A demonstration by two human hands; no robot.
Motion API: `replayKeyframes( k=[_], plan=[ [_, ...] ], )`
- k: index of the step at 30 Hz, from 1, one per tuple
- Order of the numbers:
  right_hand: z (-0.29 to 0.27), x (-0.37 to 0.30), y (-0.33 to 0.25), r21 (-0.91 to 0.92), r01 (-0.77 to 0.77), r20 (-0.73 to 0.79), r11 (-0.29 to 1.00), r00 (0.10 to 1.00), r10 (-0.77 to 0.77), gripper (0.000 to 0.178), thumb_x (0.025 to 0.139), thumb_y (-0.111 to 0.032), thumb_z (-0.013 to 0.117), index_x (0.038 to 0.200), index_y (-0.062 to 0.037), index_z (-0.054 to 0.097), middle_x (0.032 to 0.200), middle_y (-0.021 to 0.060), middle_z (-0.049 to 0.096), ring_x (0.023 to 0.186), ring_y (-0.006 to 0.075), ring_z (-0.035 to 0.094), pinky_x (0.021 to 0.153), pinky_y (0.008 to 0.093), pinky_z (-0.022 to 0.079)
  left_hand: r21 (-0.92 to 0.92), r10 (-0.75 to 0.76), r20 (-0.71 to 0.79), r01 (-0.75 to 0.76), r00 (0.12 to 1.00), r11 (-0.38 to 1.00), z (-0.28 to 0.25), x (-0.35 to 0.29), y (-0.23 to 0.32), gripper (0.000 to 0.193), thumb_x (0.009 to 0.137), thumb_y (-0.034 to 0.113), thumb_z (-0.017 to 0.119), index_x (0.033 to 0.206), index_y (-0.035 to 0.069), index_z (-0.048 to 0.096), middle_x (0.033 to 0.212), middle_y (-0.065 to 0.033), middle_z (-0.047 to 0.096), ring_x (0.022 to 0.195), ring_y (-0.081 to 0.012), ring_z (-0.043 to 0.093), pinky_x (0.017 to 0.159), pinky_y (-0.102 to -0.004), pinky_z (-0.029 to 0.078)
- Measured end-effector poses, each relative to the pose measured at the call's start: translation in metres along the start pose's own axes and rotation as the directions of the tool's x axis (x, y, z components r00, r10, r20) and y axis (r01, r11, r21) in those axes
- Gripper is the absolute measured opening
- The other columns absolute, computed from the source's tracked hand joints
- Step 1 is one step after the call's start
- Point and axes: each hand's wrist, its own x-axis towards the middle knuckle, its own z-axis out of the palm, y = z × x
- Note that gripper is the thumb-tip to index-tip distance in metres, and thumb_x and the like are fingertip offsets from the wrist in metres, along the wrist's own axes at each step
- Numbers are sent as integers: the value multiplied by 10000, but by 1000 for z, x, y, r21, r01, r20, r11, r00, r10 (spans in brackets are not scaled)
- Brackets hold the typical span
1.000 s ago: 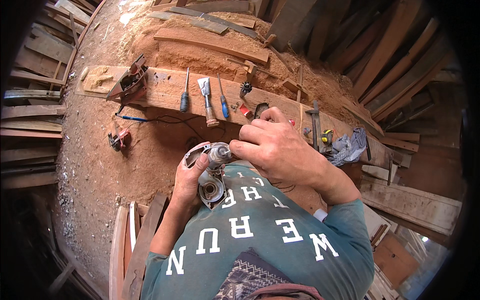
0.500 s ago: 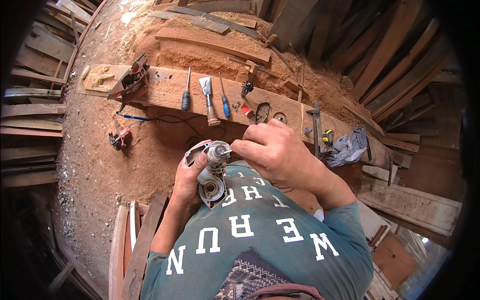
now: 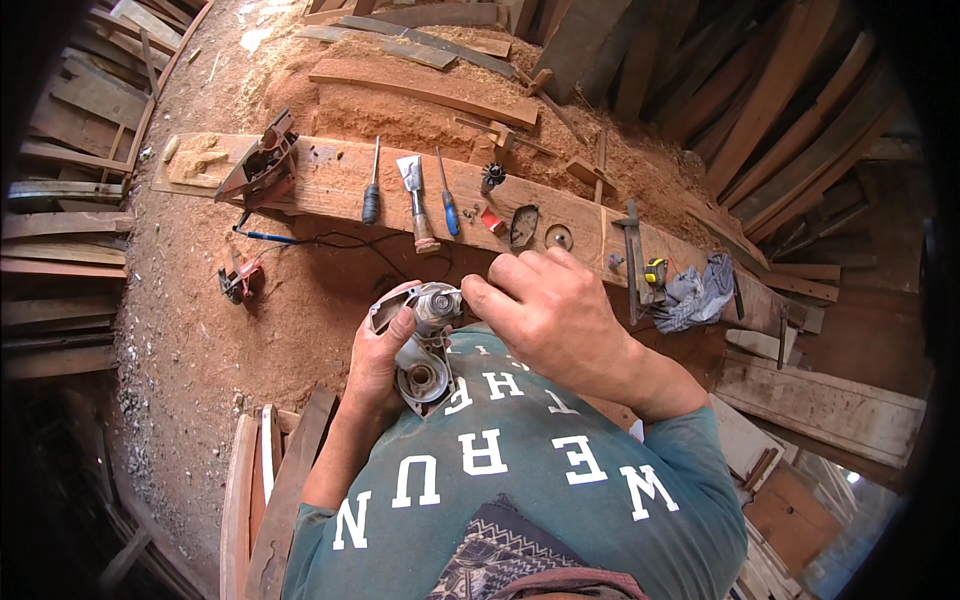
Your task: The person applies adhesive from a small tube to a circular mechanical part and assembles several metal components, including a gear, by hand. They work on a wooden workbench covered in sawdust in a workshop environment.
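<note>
My left hand (image 3: 378, 352) is wrapped round a grey metal power-tool housing (image 3: 421, 382) with round bearing seats, held in front of my shirt. Its thumb presses on the near side of the casting. My right hand (image 3: 550, 308) is closed in a pinch, fingertips close to the upper bearing seat. What sits between those fingertips is too small and covered to make out. On the wooden plank beyond lie a dark-handled screwdriver (image 3: 371, 185), a wide-bladed scraper (image 3: 416, 205), a blue-handled screwdriver (image 3: 446, 192), and a dark oval cover (image 3: 524, 225).
A red electric planer body (image 3: 264, 165) rests on the plank (image 3: 330, 180), with a small fan rotor (image 3: 493, 177) and round metal part (image 3: 559, 236) farther right. A yellow tape measure (image 3: 656, 271) and crumpled cloth (image 3: 698, 294) lie at right. Sawdust covers the ground; boards lean around.
My right hand has shifted slightly, and the thin light piece seen earlier at its fingertips no longer shows clearly. My left hand keeps the housing in nearly the same place.
</note>
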Motion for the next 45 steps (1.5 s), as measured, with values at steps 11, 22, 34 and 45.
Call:
replayKeyframes(
  k=[11,22,34,45],
  plan=[
    [-8,-3,8,175,29,60,984,997,-40,204,929,-148,732,1124,-89,751,921,40,630,912,233,708,835,411,529,-28,-32,26,33,999,999,-3,-1,-1,854,970,487,892,1573,4,527,1309,-171,752,1069,-274,787,903,-424,674],
    [-10,-5,5,124,-18,39,992,999,13,176,939,-186,759,1090,-97,757,923,34,633,924,224,710,831,419,531,-11,7,10,-7,1000,1000,0,-2,0,858,974,471,891,1587,-1,521,1328,-190,749,1089,-287,790,916,-434,676],
    [0,-8,0,28,73,-92,997,993,-70,165,932,-177,723,1066,-85,756,956,32,642,939,217,672,860,421,510,-3,10,-15,-10,1000,1000,0,-7,-1,868,962,472,906,1588,10,523,1318,-172,753,1080,-272,782,928,-429,669],
    [-13,-2,7,-108,297,73,949,954,-290,211,873,-188,739,1041,-61,758,896,4,619,875,170,651,786,359,485,88,21,-126,-10,992,996,12,-12,3,774,973,417,908,1535,-1,577,1302,-150,761,1076,-239,766,949,-410,651]
  ],
)
